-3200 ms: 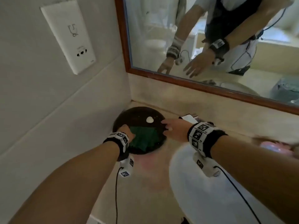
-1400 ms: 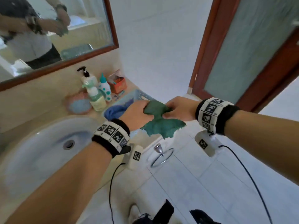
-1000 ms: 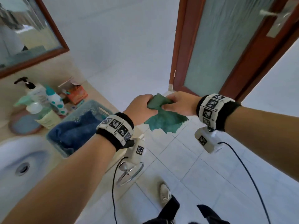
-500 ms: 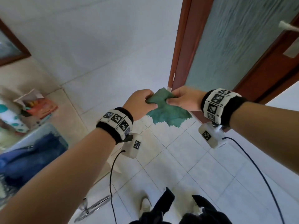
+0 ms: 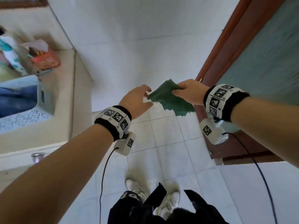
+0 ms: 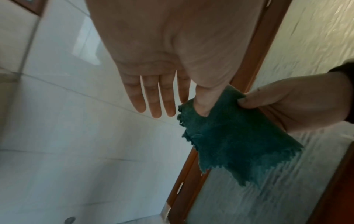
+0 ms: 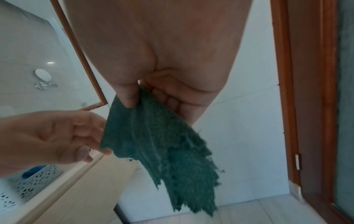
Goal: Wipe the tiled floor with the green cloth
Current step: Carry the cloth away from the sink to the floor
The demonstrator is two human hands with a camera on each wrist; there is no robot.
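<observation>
Holding one green cloth up over the tiled floor are two hands. The right hand pinches its top edge with thumb and bent fingers. The left hand has loose, straight fingers, its thumb touching the cloth's near corner. The cloth hangs beside the wooden door.

A home bathroom: white tiled floor and walls, a vanity counter with toiletry bottles left of the fingers, a frosted-glass door to their right.
</observation>
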